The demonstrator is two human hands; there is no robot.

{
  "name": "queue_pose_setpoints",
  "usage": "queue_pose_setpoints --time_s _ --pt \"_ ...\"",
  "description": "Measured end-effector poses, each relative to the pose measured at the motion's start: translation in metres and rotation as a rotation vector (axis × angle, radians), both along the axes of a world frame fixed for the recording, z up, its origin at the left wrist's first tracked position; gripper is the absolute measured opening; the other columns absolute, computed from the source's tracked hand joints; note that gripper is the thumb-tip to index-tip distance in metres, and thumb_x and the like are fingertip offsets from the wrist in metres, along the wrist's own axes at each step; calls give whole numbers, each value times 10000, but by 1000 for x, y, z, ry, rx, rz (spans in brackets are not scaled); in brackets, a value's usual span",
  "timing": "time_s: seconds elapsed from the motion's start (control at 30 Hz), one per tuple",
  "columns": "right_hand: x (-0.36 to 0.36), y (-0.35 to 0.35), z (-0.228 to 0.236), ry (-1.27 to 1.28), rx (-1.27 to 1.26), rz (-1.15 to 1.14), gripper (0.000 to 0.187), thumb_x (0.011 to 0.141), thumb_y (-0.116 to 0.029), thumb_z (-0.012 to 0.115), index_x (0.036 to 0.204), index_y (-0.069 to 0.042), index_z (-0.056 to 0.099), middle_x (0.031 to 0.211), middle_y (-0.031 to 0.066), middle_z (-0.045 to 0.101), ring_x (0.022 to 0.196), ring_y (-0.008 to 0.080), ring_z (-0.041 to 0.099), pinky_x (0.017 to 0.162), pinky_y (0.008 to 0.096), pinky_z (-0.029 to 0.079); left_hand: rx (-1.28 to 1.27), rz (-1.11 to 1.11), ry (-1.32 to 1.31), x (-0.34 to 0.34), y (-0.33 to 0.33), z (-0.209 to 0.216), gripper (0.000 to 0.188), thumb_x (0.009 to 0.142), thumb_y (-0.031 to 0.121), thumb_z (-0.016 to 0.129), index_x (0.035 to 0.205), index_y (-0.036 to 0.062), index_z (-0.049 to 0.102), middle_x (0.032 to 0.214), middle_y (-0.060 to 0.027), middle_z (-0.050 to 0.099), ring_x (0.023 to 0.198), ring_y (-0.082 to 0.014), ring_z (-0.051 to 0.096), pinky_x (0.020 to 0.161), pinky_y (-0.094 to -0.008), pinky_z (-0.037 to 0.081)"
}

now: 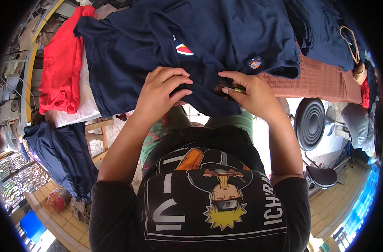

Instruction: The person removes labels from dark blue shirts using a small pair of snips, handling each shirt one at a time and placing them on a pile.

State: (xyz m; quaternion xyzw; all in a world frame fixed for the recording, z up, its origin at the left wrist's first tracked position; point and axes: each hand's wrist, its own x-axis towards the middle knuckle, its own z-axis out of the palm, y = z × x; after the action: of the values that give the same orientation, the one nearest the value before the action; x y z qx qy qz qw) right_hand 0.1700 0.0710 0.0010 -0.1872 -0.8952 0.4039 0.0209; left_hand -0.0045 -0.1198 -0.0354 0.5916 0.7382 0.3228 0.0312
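A navy blue garment (pixel 128 54) with a small woven patch and a red-and-white print lies spread over the table in front of me and hangs over its near edge. At that edge my left hand (pixel 164 90) has its fingers curled and thumb drawn in on the cloth. My right hand (pixel 253 93) pinches a small brass-coloured metal tool (pixel 240 89) between thumb and fingers, close against the same garment. Most of this tool is hidden in the hand, so its exact kind cannot be made out.
Red cloth (pixel 63 63) lies at the far left, and more navy garments (pixel 326 29) are piled at the far right. A brown patterned cloth (pixel 313 80) covers the table's right part. Below it stands a round black stool (pixel 310 124). Dark clothing (pixel 63 155) hangs at the left.
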Motion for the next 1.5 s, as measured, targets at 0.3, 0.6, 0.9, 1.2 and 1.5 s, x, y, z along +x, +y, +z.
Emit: queue_pose_setpoints --time_s 0.3,0.6,0.9,1.2,1.5 --pt "0 7 -8 -41 -145 2 327 883 -91 647 1205 -48 610 949 70 731 873 103 667 790 253 496 -25 110 -32 11 10 -1 183 754 218 759 899 116 712 1030 14 658 991 -203 580 884 -338 434" --pt "1 7 -6 -13 -69 23 298 883 -104 652 1175 -51 628 951 70 731 881 138 685 794 262 496 -348 -49 -393 -27 -47 76 161 809 206 717 816 45 708 851 -84 700 780 -213 657 739 -330 488" --pt "1 9 -12 -2 -182 41 295 909 -67 607 1199 -12 598 979 95 724 937 139 683 820 259 501 -137 -157 -86 7 3 72 224 837 163 670 1044 81 686 1028 -90 672 929 -276 632 815 -357 495" --pt "6 10 -27 243 -144 28 304 841 -132 667 1139 -76 648 862 158 687 714 299 653 688 348 493 -25 -48 -273 2 36 17 108 786 101 723 876 46 697 987 -47 677 878 -183 646 794 -309 508" --pt "3 9 -10 3 -173 21 290 914 -75 606 1203 -47 610 972 57 728 897 87 652 791 239 488 -799 -254 -542 -17 -33 121 213 777 174 760 950 52 734 811 -117 718 704 -184 694 635 -291 507"
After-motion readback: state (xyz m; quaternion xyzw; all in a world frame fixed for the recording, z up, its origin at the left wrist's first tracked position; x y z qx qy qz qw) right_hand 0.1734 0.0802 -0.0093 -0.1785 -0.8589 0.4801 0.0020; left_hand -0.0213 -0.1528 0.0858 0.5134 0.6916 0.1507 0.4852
